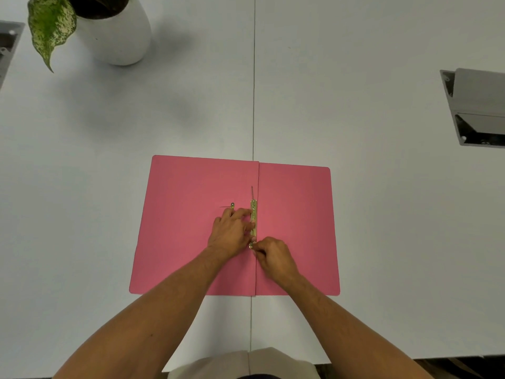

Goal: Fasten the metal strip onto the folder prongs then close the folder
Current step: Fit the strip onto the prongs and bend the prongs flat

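A pink folder lies open and flat on the white table. A gold metal strip lies along the spine fold. One thin prong stands up through the strip's far end. My left hand rests on the left flap with its fingertips pressing the strip's middle. My right hand pinches at the strip's near end, where the near prong is hidden under the fingers. A small loose gold piece lies on the left flap just beyond my left hand.
A white pot with a speckled green plant stands at the far left. Grey cable boxes are set into the table at the right and at the far left edge. A seam runs down the table's middle.
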